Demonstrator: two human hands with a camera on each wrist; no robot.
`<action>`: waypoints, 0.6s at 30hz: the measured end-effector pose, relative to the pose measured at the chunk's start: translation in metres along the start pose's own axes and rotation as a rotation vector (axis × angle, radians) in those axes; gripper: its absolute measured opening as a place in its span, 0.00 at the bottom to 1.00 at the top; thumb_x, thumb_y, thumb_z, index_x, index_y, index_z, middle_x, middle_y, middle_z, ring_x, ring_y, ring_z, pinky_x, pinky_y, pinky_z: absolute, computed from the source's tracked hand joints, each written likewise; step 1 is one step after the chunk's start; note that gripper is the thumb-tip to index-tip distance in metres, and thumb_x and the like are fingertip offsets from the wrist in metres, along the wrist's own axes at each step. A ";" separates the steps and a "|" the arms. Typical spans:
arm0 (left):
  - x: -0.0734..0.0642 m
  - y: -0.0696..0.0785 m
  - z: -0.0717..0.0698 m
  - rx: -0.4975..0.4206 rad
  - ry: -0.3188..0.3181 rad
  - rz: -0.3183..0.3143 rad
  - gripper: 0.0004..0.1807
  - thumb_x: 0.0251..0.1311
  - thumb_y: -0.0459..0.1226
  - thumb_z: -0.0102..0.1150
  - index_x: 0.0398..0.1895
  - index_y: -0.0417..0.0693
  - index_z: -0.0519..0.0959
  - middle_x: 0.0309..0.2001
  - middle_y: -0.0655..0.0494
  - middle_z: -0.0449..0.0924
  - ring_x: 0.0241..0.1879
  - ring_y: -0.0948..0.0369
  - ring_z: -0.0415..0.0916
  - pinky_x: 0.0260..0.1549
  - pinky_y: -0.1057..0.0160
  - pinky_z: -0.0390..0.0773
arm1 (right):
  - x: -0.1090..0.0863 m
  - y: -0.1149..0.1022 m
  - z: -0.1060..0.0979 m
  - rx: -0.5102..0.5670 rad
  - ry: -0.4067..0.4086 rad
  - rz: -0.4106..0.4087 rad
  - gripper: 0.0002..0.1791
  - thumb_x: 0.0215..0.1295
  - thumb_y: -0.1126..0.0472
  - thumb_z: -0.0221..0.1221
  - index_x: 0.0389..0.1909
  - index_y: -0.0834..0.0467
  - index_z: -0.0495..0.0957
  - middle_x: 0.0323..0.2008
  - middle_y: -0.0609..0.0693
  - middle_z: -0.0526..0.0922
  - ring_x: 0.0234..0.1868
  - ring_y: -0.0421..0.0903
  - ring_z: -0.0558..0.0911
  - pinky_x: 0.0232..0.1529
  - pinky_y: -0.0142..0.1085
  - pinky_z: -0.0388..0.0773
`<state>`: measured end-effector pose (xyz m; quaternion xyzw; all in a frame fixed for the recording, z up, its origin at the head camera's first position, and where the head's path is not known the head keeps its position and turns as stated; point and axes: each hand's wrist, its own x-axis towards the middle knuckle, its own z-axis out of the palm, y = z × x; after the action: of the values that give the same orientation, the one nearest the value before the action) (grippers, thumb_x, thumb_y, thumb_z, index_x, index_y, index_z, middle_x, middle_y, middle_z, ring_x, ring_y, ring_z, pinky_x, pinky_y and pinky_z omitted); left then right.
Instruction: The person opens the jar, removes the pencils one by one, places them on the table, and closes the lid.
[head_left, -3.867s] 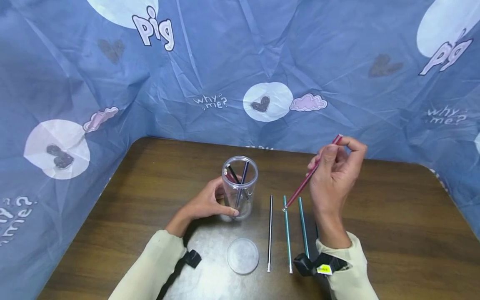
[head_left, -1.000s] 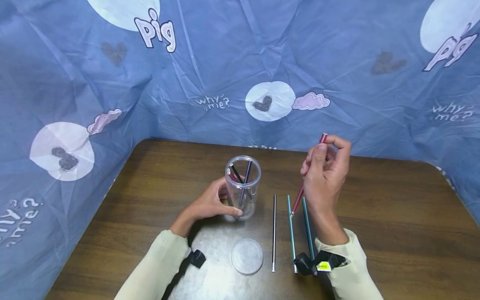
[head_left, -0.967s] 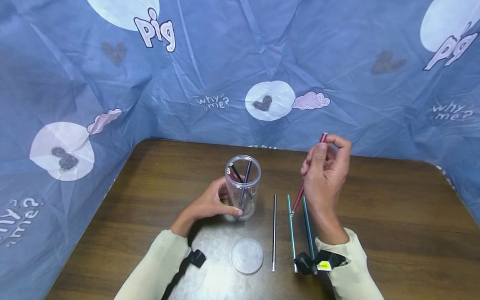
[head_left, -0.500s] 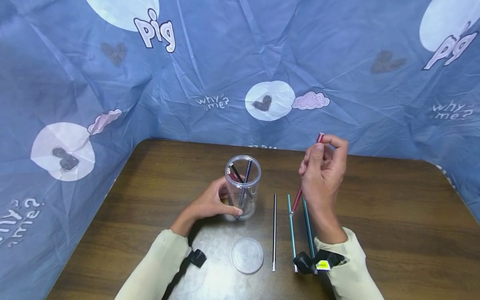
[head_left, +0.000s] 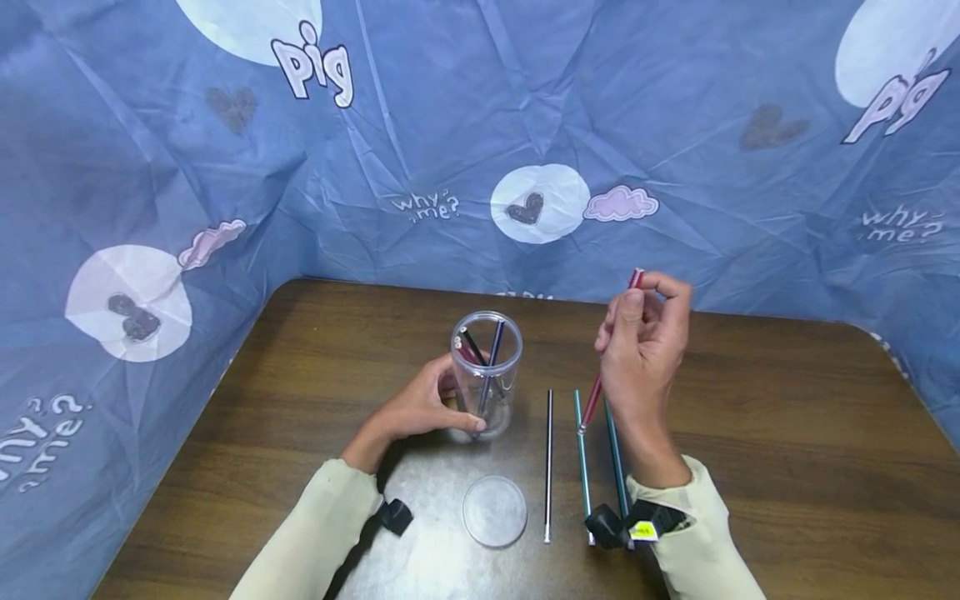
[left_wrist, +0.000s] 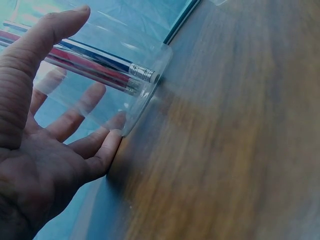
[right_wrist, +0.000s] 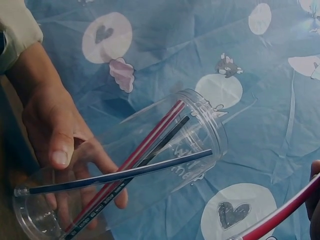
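My left hand (head_left: 422, 402) holds a clear plastic jar (head_left: 486, 398) upright on the table, its thumb in front and the fingers behind the wall. Through that wall, in the right wrist view, show a dark blue pencil (right_wrist: 120, 175), a black pencil (right_wrist: 102, 207) and red striped ones (right_wrist: 135, 157). To the right of the jar, my right hand (head_left: 647, 358) pinches a red pencil (head_left: 592, 402) near its upper end. The pencil slants down to the left, its silver end over a teal pencil (head_left: 585, 483); whether they touch I cannot tell.
A black pencil (head_left: 549, 467) lies left of the teal one, and a second teal pencil (head_left: 617, 458) lies partly under my right wrist. In front of the jar is a round clear lid (head_left: 495, 512). A blue printed cloth (head_left: 450, 108) hangs behind the wooden table (head_left: 810, 450).
Over these seconds my right hand has shifted left with the red pencil, which now stands steeper. The left hand and jar keep their place on the table.
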<state>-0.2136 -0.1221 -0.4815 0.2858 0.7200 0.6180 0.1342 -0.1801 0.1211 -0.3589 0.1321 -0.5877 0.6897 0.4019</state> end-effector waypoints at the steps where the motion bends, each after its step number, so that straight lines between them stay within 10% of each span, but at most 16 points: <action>1: 0.000 0.000 0.000 -0.002 -0.001 0.000 0.45 0.38 0.26 0.79 0.65 0.41 0.70 0.57 0.46 0.79 0.54 0.53 0.79 0.59 0.55 0.77 | 0.000 0.000 0.000 0.005 0.002 0.001 0.08 0.77 0.61 0.50 0.45 0.64 0.69 0.21 0.51 0.69 0.13 0.38 0.69 0.12 0.26 0.66; 18: 0.001 -0.001 0.000 0.013 -0.003 0.007 0.44 0.38 0.26 0.80 0.64 0.41 0.71 0.56 0.46 0.80 0.54 0.53 0.80 0.58 0.54 0.77 | 0.001 0.002 0.000 0.002 0.007 -0.012 0.11 0.76 0.60 0.50 0.44 0.65 0.68 0.21 0.50 0.69 0.13 0.38 0.68 0.12 0.25 0.65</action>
<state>-0.2145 -0.1220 -0.4822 0.2900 0.7227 0.6134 0.1314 -0.1820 0.1213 -0.3596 0.1337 -0.5850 0.6882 0.4078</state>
